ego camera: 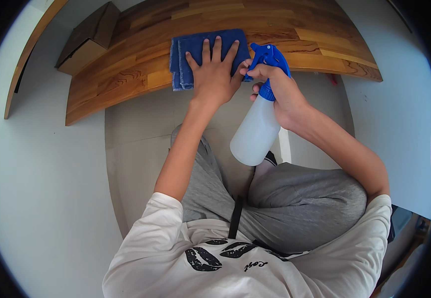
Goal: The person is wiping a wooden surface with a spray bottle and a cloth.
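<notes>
My left hand (215, 78) lies flat with its fingers spread on a folded blue cloth (185, 44). The cloth rests on a wooden shelf board (137, 74), and its near corner hangs a little over the front edge. In my right hand (282, 89) is a spray bottle (256, 130) with a translucent white body and a blue trigger head. My fingers wrap around its neck and trigger. The bottle is tilted, its head toward the board and its base toward my lap. How much liquid it holds I cannot tell.
A brown cardboard box (88, 41) sits at the board's left end. White walls (44, 167) rise on both sides. A wooden edge (32, 52) stands at upper left. Below the board is a tiled floor (137, 126), with my legs in grey trousers (305, 201) close to it.
</notes>
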Motion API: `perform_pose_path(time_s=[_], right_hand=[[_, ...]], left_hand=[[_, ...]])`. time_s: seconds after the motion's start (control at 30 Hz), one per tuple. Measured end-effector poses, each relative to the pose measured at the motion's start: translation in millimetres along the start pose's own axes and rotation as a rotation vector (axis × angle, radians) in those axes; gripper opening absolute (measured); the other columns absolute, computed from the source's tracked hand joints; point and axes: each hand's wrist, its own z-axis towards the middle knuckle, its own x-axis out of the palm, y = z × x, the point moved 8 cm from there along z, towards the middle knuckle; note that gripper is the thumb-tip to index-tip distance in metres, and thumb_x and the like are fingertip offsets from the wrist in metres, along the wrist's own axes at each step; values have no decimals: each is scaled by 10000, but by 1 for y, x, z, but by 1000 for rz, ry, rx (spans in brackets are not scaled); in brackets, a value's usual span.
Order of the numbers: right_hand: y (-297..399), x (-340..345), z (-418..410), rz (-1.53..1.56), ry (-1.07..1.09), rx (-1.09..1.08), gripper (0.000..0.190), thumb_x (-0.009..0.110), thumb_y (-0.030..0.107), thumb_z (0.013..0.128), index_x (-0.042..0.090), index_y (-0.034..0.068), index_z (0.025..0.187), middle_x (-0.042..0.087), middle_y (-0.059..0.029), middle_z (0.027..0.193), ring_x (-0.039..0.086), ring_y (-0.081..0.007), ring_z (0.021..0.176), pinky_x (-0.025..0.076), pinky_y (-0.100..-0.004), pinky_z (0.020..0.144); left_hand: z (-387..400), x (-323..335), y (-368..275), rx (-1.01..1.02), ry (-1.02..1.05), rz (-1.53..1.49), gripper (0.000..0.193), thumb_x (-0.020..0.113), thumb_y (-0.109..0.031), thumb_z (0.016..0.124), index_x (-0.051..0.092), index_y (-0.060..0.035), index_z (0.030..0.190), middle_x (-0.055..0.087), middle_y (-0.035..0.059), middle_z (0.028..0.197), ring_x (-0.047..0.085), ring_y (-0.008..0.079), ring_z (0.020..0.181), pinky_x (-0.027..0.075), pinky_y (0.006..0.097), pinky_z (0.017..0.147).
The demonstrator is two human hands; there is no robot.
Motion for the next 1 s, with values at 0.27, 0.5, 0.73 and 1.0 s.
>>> perform_pose_path(time_s=[0.27, 0.5, 0.73, 1.0], right_hand=[[-3, 2, 2, 17, -8, -2, 182, 680, 168, 798, 632, 141, 972, 563, 1, 936, 485, -129, 762, 463, -326, 716], [-14, 9, -2, -25, -26, 47, 274, 617, 134, 842, 626, 137, 1116, 662, 5, 1054, 476, -109, 778, 456, -306, 751], [-15, 1, -7, -37, -51, 55, 237, 617, 129, 839, 625, 147, 1074, 657, 6, 1027, 475, -112, 761, 450, -299, 740], [-16, 1, 2, -1, -61, 30, 196, 646, 147, 818, 619, 129, 1011, 638, -11, 982, 492, -131, 736, 470, -323, 706]], left_hand=[[46, 12, 12, -18, 61, -79, 710, 444, -643, 950, 312, -311, 1564, 261, 157, 1623, 180, 415, 1506, 119, 783, 1093], [102, 41, 31, -81, 118, -49, 742, 283, -749, 943, 258, -359, 1574, 192, 110, 1657, 160, 404, 1514, 109, 787, 1096], [60, 25, 20, -57, 59, -96, 662, 313, -635, 993, 308, -308, 1568, 225, 121, 1646, 145, 382, 1522, 55, 742, 1137], [20, 9, 7, -74, 44, -116, 662, 377, -624, 984, 325, -307, 1562, 240, 132, 1638, 155, 383, 1518, 57, 748, 1131]])
